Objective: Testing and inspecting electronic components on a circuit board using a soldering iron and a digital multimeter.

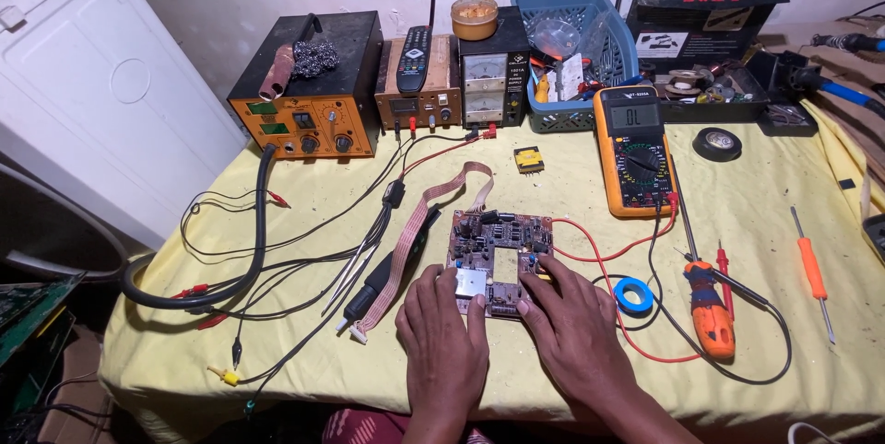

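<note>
A brown circuit board (502,241) with a square cut-out lies flat on the yellow cloth at the table's middle. My left hand (444,326) rests at its near left corner, fingertips on the board's edge by a silvery shield. My right hand (573,319) lies at the near right edge, fingers touching the board. Both hands press on the board; neither lifts it. A striped ribbon cable (419,227) runs from the board's far edge down to the left.
An orange multimeter (634,149) with red and black probes stands to the right, beside a blue tape ring (634,296) and two screwdrivers (710,310). At the back stand an orange-fronted station (309,89), a power supply (490,84), a blue basket (572,47). Cables sprawl left.
</note>
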